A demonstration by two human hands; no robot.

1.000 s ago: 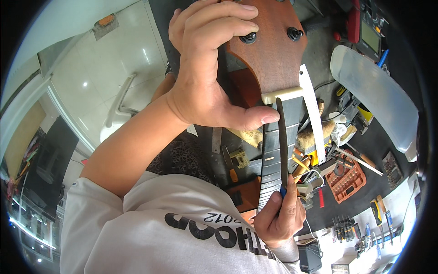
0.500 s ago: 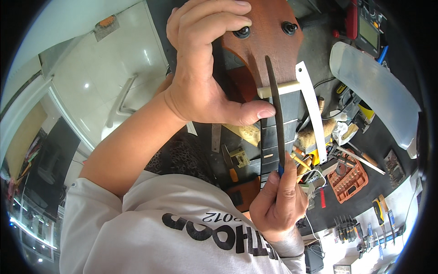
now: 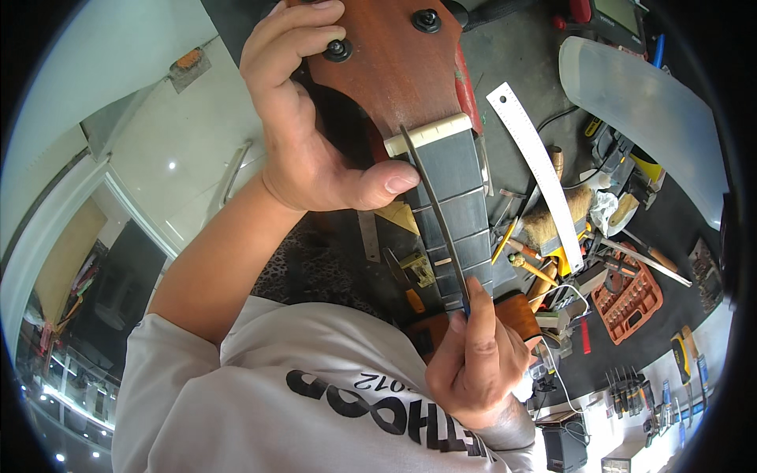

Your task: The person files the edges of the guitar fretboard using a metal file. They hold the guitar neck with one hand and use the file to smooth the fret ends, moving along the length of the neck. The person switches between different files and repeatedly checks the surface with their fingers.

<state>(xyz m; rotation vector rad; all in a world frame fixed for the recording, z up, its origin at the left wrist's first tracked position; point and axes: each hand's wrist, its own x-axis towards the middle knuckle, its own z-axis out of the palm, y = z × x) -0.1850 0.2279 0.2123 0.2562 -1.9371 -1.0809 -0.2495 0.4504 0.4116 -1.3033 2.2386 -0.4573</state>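
A wooden guitar headstock (image 3: 386, 71) with black tuning pegs lies before me, its strings off. My left hand (image 3: 303, 138) grips the headstock's left edge, fingers curled over beside a peg, thumb stretched to the fretboard's left edge by the file. Between my right hand's (image 3: 481, 359) thumb and fingers is the handle end of a thin dark file (image 3: 436, 197); a bit of blue shows there. The file runs along the black fretboard (image 3: 461, 193) and crosses the left part of the pale nut (image 3: 441, 131), its tip just past it.
Right of the neck, a white ruler (image 3: 536, 169) lies near a brush (image 3: 556, 221). Further right are a translucent plastic sheet (image 3: 631, 110), an orange socket case (image 3: 631, 303) and several screwdrivers. A small orange-handled tool (image 3: 412, 298) lies left of the neck.
The file has drawn back toward me, so less of its tip reaches past the nut. The headstock and both hands sit further left in view, with the ruler now apart from the nut.
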